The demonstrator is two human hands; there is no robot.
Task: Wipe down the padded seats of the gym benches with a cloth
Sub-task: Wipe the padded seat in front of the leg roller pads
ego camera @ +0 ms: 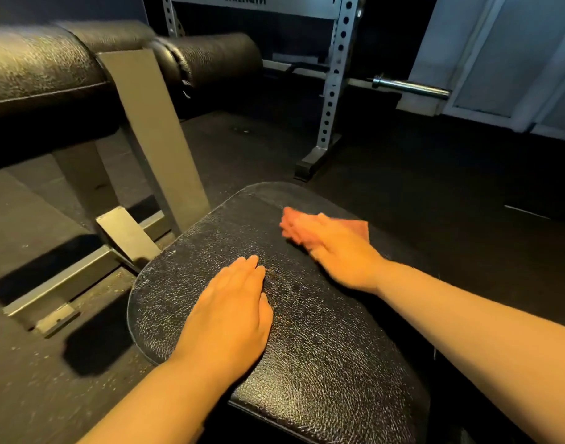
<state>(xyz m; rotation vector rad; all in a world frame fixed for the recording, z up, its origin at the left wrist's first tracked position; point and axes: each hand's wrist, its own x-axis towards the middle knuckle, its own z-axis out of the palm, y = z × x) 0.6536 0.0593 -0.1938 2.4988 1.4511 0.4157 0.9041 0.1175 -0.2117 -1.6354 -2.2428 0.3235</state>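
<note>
While the left hand (230, 310) lies flat with straight fingers on the black padded seat (323, 363), the blurred right hand (331, 248) presses an orange cloth (359, 226) onto the seat's far right edge, fingers extended.

Head view, close, facing forward-down over padded seat (323, 341)

Both hands (274, 283) on seat pad (323, 363); rack (334, 75) behind.
</note>
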